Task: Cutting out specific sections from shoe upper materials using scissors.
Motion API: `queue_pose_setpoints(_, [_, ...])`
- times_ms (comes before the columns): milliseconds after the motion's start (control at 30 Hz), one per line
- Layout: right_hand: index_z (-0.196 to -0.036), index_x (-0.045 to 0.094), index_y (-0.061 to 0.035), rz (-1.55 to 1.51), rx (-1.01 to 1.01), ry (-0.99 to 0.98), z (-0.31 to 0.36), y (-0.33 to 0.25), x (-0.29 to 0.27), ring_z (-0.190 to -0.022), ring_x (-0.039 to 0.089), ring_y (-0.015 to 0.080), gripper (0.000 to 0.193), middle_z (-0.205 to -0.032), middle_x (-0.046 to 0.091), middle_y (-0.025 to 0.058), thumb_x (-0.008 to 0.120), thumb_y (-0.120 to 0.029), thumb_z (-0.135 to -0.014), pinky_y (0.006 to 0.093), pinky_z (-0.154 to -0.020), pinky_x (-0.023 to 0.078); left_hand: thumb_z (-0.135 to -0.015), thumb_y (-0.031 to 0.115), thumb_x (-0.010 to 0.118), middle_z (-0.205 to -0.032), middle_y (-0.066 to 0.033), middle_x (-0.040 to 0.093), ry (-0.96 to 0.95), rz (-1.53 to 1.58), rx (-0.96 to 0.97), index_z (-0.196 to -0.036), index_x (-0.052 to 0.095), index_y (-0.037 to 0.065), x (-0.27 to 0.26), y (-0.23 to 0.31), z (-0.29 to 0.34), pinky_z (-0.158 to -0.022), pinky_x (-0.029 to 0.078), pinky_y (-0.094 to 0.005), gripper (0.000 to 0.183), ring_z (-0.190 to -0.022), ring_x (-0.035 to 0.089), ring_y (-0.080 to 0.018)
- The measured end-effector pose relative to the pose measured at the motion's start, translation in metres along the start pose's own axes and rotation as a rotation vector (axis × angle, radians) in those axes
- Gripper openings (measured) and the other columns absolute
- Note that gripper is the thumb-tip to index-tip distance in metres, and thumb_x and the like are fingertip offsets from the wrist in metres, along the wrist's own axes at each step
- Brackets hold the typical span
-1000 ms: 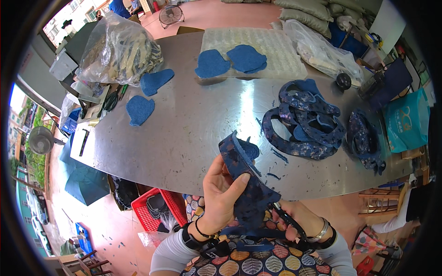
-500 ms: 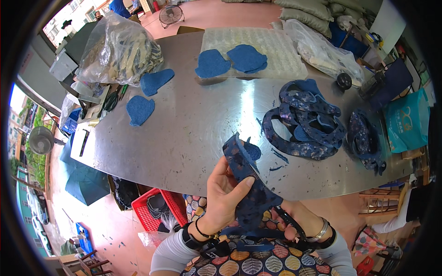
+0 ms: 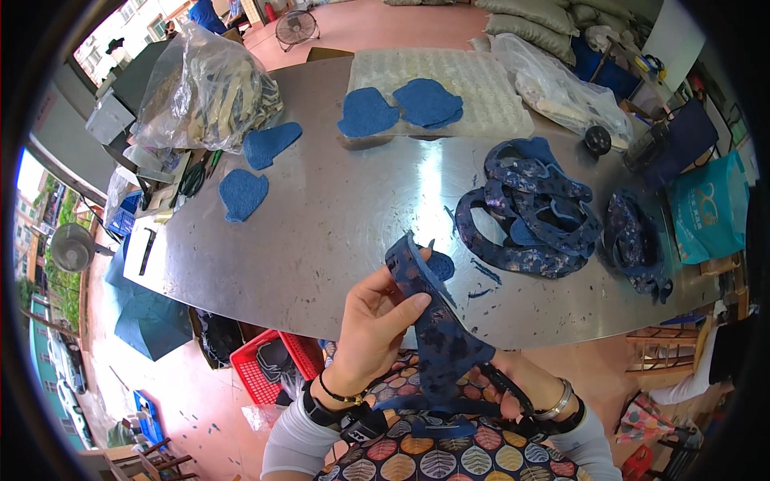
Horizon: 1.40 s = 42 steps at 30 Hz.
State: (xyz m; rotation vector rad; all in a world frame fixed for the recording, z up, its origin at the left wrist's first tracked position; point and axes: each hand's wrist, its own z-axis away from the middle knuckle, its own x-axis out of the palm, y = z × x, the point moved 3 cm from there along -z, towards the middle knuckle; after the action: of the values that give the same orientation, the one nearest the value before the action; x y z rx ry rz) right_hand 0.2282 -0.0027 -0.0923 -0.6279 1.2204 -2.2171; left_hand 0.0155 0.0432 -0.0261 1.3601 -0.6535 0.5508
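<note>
In my left hand (image 3: 377, 325), closed with the thumb on top, is a dark blue speckled fabric piece (image 3: 437, 325) with a plain blue lining. The piece stands up above the table's front edge, and its lower end hangs over my lap. My right hand (image 3: 509, 393) sits low beside that lower end, closed around what look like black-handled scissors (image 3: 512, 389); their blades are hidden behind the fabric. To the right on the metal table lies a heap of curved speckled fabric pieces (image 3: 533, 212), with a smaller bundle of the same kind (image 3: 634, 244) beyond it.
Fuzzy blue fabric cutouts (image 3: 369, 112) lie at the back and left of the metal table (image 3: 321, 240). Thin blue trimmings (image 3: 486, 272) are scattered near the heap. A clear bag of scraps (image 3: 212, 92) stands back left, a turquoise bag (image 3: 706, 210) right. A red basket (image 3: 261, 373) sits below the left edge.
My left hand has shifted slightly left and its grip on the fabric piece looks a little different. The fabric's lower part has turned slightly. My right hand stays almost in place.
</note>
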Motion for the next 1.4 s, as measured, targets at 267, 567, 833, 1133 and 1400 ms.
queue_pose_setpoints(267, [-0.110,0.043,0.0052,0.125,-0.043,-0.151,0.001,-0.026,0.002,-0.058,0.055,0.0192,0.110,-0.070,0.055,0.0094,0.051,-0.086,-0.049,0.0284,-0.054,0.043,-0.080,-0.009,0.058,-0.114,-0.0063,0.055,-0.048,-0.142,0.078,-0.129,0.041,-0.003,0.003,-0.005,0.004,-0.087,0.043,-0.0262,0.052,-0.098,0.053,-0.0103])
queue_pose_setpoints(567, [-0.105,0.046,0.0019,0.161,-0.157,-0.076,0.004,-0.027,0.004,-0.057,0.050,0.0159,0.102,-0.069,0.052,0.0053,0.054,-0.083,-0.048,0.0258,-0.052,0.039,-0.081,-0.008,0.058,-0.119,-0.0066,0.052,-0.058,-0.077,0.063,-0.132,0.037,-0.002,0.007,-0.006,0.003,-0.090,0.041,-0.0280,0.056,-0.102,0.052,-0.0115])
queue_pose_setpoints(833, [-0.095,0.048,-0.0020,0.188,-0.018,-0.092,0.006,-0.044,0.002,-0.061,0.047,0.0150,0.083,-0.069,0.050,0.0040,0.067,-0.067,-0.047,0.0261,-0.056,0.039,-0.080,-0.008,0.058,-0.118,-0.0063,0.052,-0.041,-0.076,0.041,-0.131,0.039,-0.001,0.007,-0.005,0.003,-0.090,0.041,-0.0275,0.054,-0.101,0.052,-0.0113])
queue_pose_setpoints(1133, [-0.089,0.054,-0.0073,0.120,-0.057,-0.018,0.005,-0.041,0.000,-0.058,0.042,0.0028,0.053,-0.069,0.050,-0.0065,0.080,-0.043,-0.060,0.0168,-0.052,0.034,-0.081,-0.008,0.058,-0.118,-0.0075,0.054,-0.027,-0.021,0.013,-0.128,0.041,-0.003,0.005,-0.005,0.001,-0.088,0.043,-0.0270,0.051,-0.101,0.053,-0.0116])
queue_pose_setpoints(1400, [-0.086,0.049,-0.0020,0.148,0.006,-0.044,0.000,-0.029,-0.001,-0.062,0.048,0.0157,0.090,-0.067,0.050,0.0046,0.064,-0.078,-0.040,0.0276,-0.055,0.037,-0.082,-0.007,0.056,-0.117,-0.0125,0.055,0.028,0.020,0.024,-0.119,0.049,-0.008,-0.002,0.000,-0.003,-0.082,0.049,-0.0271,0.038,-0.092,0.058,-0.0128])
